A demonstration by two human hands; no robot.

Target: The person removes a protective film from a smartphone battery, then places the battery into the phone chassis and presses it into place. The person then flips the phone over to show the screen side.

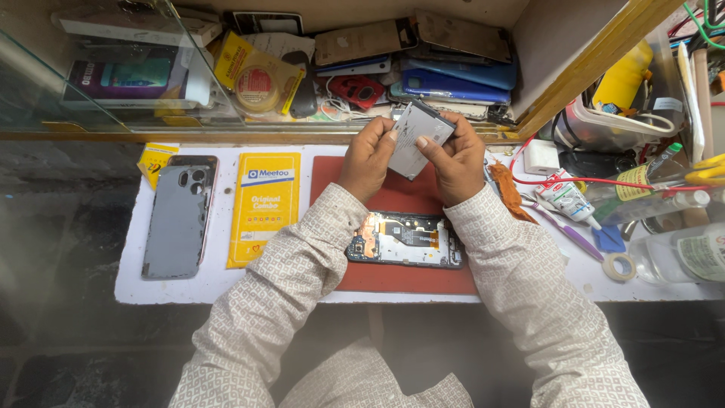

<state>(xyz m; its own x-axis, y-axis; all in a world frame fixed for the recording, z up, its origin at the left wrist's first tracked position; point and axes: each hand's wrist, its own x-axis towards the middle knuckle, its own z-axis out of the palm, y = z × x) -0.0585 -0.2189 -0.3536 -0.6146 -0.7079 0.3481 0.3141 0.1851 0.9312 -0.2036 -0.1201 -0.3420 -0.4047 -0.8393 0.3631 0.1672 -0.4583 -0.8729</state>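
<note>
A: Hands?
B: Our left hand (pixel 368 157) and right hand (pixel 458 160) together pinch the grey phone battery (pixel 418 137), raised over the red mat (pixel 393 198)
A: Nearby?
B: Opened phone (pixel 405 240), nearer us

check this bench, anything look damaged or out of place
The phone on the red mat lies opened, its insides bare, and its grey back cover sits apart on the left. Both hands, left hand and right hand, hold a flat grey battery above it.
</note>
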